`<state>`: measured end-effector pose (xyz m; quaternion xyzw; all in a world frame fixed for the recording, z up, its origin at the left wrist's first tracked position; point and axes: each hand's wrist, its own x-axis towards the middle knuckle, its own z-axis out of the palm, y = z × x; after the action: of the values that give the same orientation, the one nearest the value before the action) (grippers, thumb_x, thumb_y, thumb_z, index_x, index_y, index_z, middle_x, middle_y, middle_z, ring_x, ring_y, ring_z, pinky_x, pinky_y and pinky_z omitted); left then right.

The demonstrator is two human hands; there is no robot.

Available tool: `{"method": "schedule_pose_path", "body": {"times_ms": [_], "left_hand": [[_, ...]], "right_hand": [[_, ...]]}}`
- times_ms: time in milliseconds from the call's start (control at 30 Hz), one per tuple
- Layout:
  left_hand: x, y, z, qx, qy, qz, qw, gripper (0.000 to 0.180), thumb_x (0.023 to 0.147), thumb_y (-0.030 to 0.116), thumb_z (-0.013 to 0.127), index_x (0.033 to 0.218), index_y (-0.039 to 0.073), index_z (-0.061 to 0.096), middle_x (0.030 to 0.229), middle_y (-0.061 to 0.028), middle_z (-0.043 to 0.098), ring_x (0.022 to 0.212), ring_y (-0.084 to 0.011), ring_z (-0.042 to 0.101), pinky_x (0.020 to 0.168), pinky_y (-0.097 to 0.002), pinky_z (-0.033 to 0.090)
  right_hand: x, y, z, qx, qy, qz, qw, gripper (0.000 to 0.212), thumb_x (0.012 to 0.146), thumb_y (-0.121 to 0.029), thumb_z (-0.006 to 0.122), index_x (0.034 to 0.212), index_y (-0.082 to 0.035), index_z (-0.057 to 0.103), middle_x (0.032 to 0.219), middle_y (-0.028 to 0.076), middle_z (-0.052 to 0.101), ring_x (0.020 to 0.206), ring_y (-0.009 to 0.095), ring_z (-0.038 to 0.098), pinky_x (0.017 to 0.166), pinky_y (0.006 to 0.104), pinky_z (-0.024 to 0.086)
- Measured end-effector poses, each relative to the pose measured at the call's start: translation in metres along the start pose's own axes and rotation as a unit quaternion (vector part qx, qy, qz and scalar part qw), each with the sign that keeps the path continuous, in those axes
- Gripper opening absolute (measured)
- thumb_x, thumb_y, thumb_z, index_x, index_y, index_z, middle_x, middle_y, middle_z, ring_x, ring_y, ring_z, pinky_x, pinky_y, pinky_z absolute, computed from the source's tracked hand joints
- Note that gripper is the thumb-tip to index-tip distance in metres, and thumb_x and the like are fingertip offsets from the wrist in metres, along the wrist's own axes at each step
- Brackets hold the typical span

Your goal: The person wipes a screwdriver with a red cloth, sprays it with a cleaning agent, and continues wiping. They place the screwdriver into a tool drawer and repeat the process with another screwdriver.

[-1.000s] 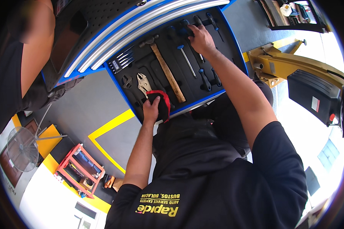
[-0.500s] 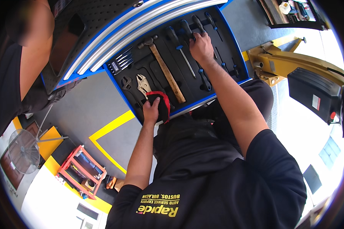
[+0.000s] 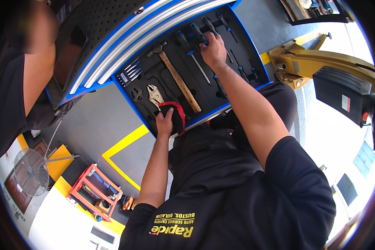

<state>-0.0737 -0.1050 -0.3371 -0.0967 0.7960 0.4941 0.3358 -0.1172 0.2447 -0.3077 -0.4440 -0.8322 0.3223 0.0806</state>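
A black and red piece of fabric (image 3: 178, 115), its exact kind unclear, is in my left hand (image 3: 164, 120). My left thumb presses on it at the drawer's near-left corner, beside silver locking pliers (image 3: 155, 95) and an adjustable wrench (image 3: 138, 96). My right hand (image 3: 213, 51) reaches into the drawer, its fingers closed at the blue-and-black screwdriver handles. One screwdriver (image 3: 197, 31) has its handle end showing by my fingertips; another, a screwdriver (image 3: 210, 25), lies just beyond. A ball-peen hammer (image 3: 174, 71) with a wooden handle lies between my hands. Left of my right hand is a long screwdriver (image 3: 191, 53).
The open blue drawer (image 3: 250, 46) has a black foam liner. A set of small tools in a holder (image 3: 129, 73) lies at its left. Beyond are silver-fronted drawers (image 3: 112, 50), a yellow metal arm (image 3: 312, 62) to the right, a red cart (image 3: 96, 189) and a fan (image 3: 31, 172) lower left.
The view has shifted slightly, so the drawer sits a little further left. My right fingers have shifted a little around the screwdriver handles. My left hand stays on the fabric.
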Motion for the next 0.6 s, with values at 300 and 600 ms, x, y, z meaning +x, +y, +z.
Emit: {"method": "schedule_pose_path", "body": {"times_ms": [300, 600], "left_hand": [[0.000, -0.003, -0.001, -0.012, -0.008, 0.021, 1.000, 0.026, 0.096, 0.023, 0.072, 0.103, -0.001, 0.074, 0.092, -0.0050, 0.076, 0.082, -0.0119, 0.068, 0.075, -0.0302, 0.054], [0.004, -0.009, -0.001, -0.027, -0.002, -0.005, 1.000, 0.026, 0.096, 0.024, 0.073, 0.104, -0.001, 0.074, 0.092, -0.0050, 0.076, 0.081, -0.0118, 0.068, 0.075, -0.0297, 0.054]], "right_hand": [[-0.011, 0.023, 0.015, 0.022, 0.061, -0.062, 0.996, 0.037, 0.087, -0.019, 0.077, 0.123, -0.014, 0.071, 0.120, 0.014, 0.056, 0.115, 0.034, 0.060, 0.097, 0.0443, 0.053], [-0.012, 0.016, 0.019, 0.015, 0.089, -0.075, 0.993, 0.033, 0.083, -0.014, 0.078, 0.115, -0.013, 0.070, 0.116, 0.012, 0.059, 0.113, 0.033, 0.061, 0.096, 0.0436, 0.052]]}}
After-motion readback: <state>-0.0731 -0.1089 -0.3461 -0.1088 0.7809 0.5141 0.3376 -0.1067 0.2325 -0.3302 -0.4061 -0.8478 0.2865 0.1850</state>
